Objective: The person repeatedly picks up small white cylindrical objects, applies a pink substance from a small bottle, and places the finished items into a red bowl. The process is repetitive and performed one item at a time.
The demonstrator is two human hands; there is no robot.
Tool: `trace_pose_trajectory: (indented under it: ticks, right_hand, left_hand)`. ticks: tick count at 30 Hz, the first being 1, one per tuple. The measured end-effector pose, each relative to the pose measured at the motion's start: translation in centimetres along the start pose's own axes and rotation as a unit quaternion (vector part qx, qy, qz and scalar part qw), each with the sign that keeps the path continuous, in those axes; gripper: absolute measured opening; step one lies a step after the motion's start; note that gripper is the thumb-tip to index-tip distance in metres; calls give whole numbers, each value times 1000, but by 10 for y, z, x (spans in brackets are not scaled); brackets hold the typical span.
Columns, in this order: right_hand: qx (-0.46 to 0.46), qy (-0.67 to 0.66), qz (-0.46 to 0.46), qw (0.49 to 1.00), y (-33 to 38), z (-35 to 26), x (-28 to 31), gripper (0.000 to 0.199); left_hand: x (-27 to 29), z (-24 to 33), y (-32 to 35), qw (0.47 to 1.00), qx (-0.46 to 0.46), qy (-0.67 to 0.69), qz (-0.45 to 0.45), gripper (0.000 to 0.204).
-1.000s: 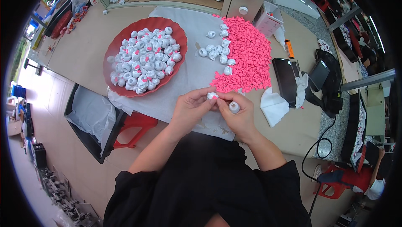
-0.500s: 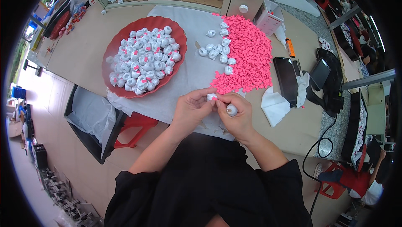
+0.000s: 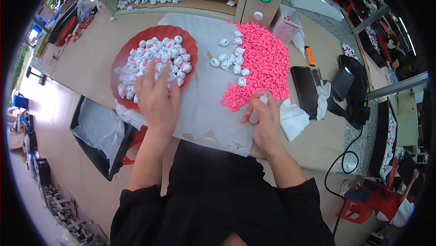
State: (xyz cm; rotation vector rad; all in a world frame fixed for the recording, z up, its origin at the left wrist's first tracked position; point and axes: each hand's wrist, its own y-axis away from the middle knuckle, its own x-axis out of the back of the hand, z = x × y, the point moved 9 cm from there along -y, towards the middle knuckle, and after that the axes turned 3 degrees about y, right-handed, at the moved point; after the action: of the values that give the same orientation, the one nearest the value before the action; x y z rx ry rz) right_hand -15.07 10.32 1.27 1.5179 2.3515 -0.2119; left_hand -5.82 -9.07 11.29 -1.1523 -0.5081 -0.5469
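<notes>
My left hand (image 3: 156, 100) reaches over the near side of a red scalloped bowl (image 3: 193, 71), its fingers spread above the small round white pieces (image 3: 159, 48) heaped inside. Several of those pieces carry a bit of pink. A small white squeeze bottle (image 3: 255, 116) is wrapped in the fingers of my right hand (image 3: 269, 128), just in front of a spread of tiny pink pieces (image 3: 268, 57). Along the left edge of the pink spread lie several loose white pieces (image 3: 225, 60). Under all this is a white sheet (image 3: 200, 110), torn near its front edge.
At the back stands an open cabinet (image 3: 254, 1) with more white pieces. To the right are a white box (image 3: 287, 22), an orange tube (image 3: 309, 56), a dark phone (image 3: 304, 91) and crumpled tissue (image 3: 293, 119). A lined black crate (image 3: 102, 132) sits below the table's left edge.
My left hand has moved from my right hand to the bowl, and the white piece both were pinching is out of them. The right hand moved slightly right, turning the bottle more upright.
</notes>
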Motion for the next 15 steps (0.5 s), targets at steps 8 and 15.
trace_pose_trajectory:
  ticks: [8, 15]
  right_hand:
    - [-9, -59, 50, 997, -1, -9, 13, 24]
    - [-4, -103, 30, 994, -4, -12, 15, 27]
  left_hand:
    - [-121, 70, 8, 936, -128, 258, -203, 25]
    - [-134, 50, 2, 912, -31, 318, -256, 29]
